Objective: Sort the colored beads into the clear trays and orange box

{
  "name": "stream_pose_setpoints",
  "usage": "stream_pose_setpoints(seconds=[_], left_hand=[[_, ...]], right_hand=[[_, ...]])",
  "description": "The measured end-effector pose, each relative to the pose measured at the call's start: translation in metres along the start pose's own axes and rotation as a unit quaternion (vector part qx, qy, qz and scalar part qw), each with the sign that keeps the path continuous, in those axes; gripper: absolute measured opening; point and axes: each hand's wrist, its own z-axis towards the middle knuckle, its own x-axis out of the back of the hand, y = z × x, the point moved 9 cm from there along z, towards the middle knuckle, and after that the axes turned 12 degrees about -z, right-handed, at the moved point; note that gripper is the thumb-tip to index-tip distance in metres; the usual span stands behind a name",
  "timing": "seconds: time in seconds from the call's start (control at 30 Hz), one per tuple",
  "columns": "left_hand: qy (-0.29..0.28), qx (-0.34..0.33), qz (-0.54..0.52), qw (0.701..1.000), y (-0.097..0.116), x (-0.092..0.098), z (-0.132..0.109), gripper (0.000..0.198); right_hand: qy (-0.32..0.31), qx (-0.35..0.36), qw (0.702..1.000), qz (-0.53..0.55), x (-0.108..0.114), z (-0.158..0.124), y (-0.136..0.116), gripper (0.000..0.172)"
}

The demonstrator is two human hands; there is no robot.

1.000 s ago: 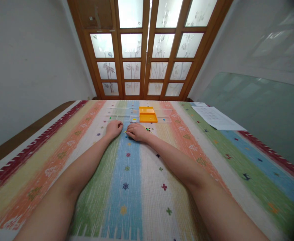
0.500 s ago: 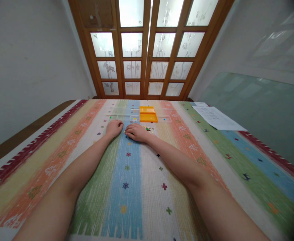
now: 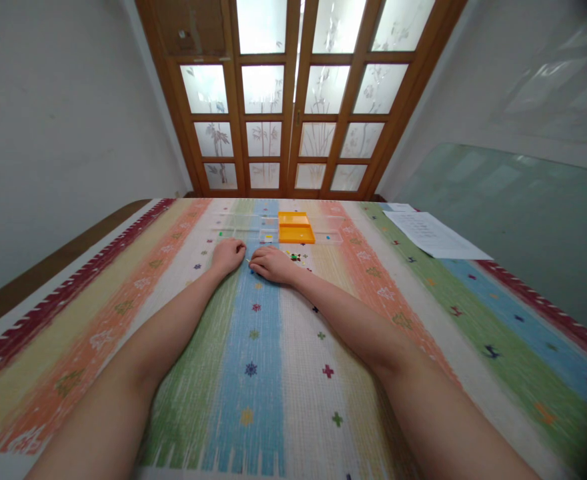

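My left hand rests on the striped tablecloth with its fingers curled together. Whatever they hold, if anything, cannot be made out. Just to its right lies my right hand, palm down and fingers bent in a pinch. A tiny pale sliver shows by its fingertips, too small to name. The hands are close but apart. Beside my right hand is a small scatter of green, yellow and dark pieces. Behind the hands an orange two-part case lies open.
Clear plastic boxes flank the orange case; the left clear box has a green bit in it, the right clear box a blue one. A small clear box holds something yellow. Paper sheets lie at the right. Wooden glazed doors stand beyond.
My right hand's fingers have shifted very slightly, and the pale sliver at their tips shows a little more. My left hand, the case and the boxes look the same.
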Motion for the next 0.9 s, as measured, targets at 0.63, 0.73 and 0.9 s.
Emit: stream_pose_setpoints(seconds=[0.63, 0.73, 0.9], left_hand=[[-0.01, -0.019, -0.036, 0.999, 0.001, -0.003, 0.0, 0.024], [-0.013, -0.04, -0.061, 0.997, 0.004, -0.004, 0.0, 0.025], [-0.108, -0.056, -0.207, 0.971, 0.003, -0.013, 0.004, 0.027]], right_hand=[[0.184, -0.303, 0.932, 0.076, 0.015, -0.036, 0.109, 0.032], [0.184, -0.31, 0.929, 0.08, 0.011, -0.038, 0.117, 0.034], [0.176, -0.306, 0.932, 0.085, 0.002, -0.037, 0.124, 0.038]])
